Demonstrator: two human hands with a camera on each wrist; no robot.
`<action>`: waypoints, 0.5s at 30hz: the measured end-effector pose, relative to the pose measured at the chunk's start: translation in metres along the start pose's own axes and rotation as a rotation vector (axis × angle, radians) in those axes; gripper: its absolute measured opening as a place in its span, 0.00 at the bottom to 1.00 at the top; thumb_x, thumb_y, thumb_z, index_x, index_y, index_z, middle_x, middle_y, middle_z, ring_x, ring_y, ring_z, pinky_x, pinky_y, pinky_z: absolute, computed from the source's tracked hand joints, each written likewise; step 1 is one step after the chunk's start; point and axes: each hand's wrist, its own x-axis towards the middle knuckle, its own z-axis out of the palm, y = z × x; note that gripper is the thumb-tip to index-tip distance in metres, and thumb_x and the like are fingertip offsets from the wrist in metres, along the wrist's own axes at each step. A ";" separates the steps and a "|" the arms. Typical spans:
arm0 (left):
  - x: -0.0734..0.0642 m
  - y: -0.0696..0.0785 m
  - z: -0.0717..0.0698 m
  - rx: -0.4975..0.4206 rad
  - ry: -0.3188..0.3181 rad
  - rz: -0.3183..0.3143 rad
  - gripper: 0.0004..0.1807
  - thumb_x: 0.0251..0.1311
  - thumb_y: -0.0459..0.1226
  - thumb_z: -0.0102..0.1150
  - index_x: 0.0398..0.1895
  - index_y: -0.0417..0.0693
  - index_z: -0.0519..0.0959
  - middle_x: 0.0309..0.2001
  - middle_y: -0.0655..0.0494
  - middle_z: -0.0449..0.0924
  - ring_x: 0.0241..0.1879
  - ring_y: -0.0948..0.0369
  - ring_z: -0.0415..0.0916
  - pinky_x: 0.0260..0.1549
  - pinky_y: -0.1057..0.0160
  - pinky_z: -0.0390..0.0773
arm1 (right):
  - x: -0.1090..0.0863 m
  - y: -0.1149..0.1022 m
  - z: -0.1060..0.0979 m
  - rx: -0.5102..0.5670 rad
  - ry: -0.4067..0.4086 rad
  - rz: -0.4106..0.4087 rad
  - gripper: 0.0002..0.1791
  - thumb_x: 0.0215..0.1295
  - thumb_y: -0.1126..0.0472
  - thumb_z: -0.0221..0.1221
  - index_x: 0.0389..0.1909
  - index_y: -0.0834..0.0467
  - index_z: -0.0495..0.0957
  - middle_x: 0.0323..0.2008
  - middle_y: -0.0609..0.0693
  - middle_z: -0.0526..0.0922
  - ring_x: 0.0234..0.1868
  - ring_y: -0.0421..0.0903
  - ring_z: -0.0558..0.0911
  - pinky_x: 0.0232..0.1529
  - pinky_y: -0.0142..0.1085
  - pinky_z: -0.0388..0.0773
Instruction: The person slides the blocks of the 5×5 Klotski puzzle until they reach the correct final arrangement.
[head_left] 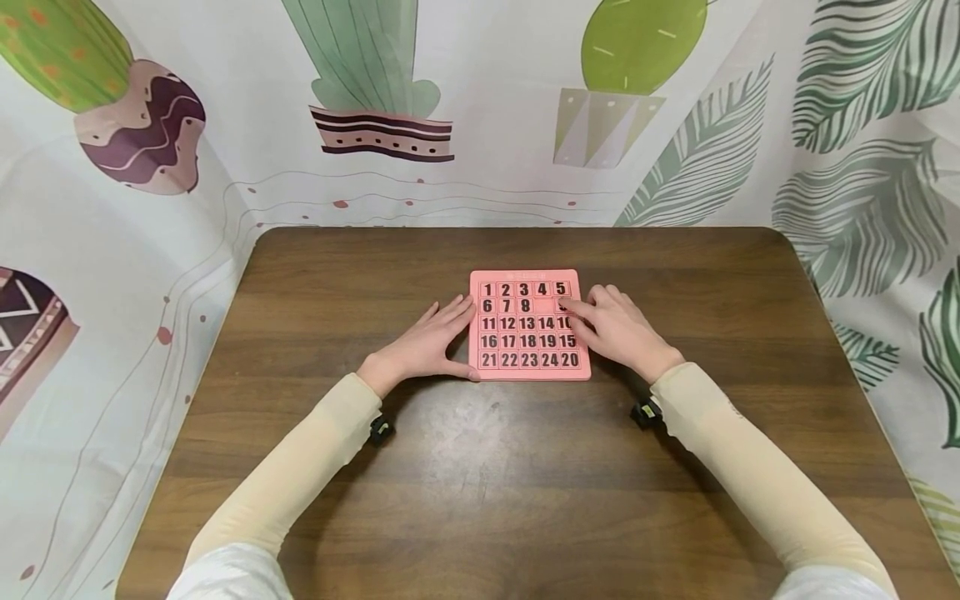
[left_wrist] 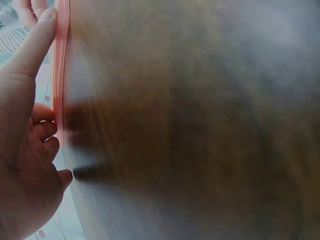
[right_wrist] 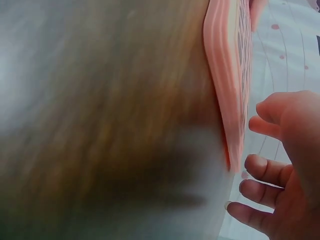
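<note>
A pink sliding number puzzle point(head_left: 528, 342) lies flat on the table, its square tiles printed with black numbers. The second row reads 6, 7, 8, then a vacant square, then the 9 tile point(head_left: 562, 305), which is partly covered by a finger. My left hand point(head_left: 420, 346) rests along the puzzle's left edge with fingers extended and the thumb at the near left corner. From the right, my right hand point(head_left: 618, 327) reaches over the frame, its index fingertip on the 9 tile. In the right wrist view, the puzzle's thick side point(right_wrist: 225, 85) stands out beside that hand's loosely bent fingers.
The brown wooden table point(head_left: 465, 517) has rounded far corners. Behind it hangs a white cloth point(head_left: 495, 75) printed with cacti and leaves. A small black device point(head_left: 381, 429) sits under the left wrist, and another black device point(head_left: 645, 412) under the right.
</note>
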 end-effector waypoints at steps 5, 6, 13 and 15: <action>0.000 0.000 0.000 0.003 0.000 -0.002 0.68 0.53 0.67 0.71 0.85 0.42 0.46 0.85 0.47 0.39 0.84 0.53 0.33 0.80 0.45 0.37 | 0.009 -0.010 0.000 0.006 -0.028 -0.018 0.22 0.77 0.54 0.58 0.67 0.53 0.81 0.33 0.54 0.70 0.38 0.54 0.67 0.41 0.46 0.65; 0.000 0.000 0.000 0.004 0.000 -0.004 0.68 0.53 0.67 0.71 0.85 0.42 0.46 0.85 0.47 0.38 0.84 0.53 0.33 0.80 0.45 0.37 | 0.011 -0.012 0.000 0.003 -0.031 -0.023 0.21 0.77 0.54 0.57 0.67 0.53 0.81 0.34 0.54 0.71 0.38 0.54 0.67 0.41 0.46 0.65; 0.000 -0.001 0.001 -0.004 -0.001 -0.011 0.68 0.53 0.68 0.70 0.85 0.43 0.45 0.85 0.49 0.38 0.84 0.53 0.33 0.80 0.45 0.36 | 0.020 -0.023 0.003 -0.007 -0.052 -0.052 0.22 0.77 0.52 0.58 0.68 0.51 0.81 0.37 0.56 0.73 0.40 0.55 0.69 0.45 0.48 0.68; 0.000 -0.001 0.001 -0.011 0.000 -0.011 0.68 0.53 0.68 0.70 0.85 0.43 0.45 0.85 0.49 0.38 0.84 0.54 0.33 0.80 0.45 0.36 | 0.022 -0.025 0.005 -0.010 -0.060 -0.053 0.23 0.77 0.52 0.58 0.69 0.51 0.80 0.37 0.55 0.73 0.40 0.55 0.69 0.45 0.49 0.68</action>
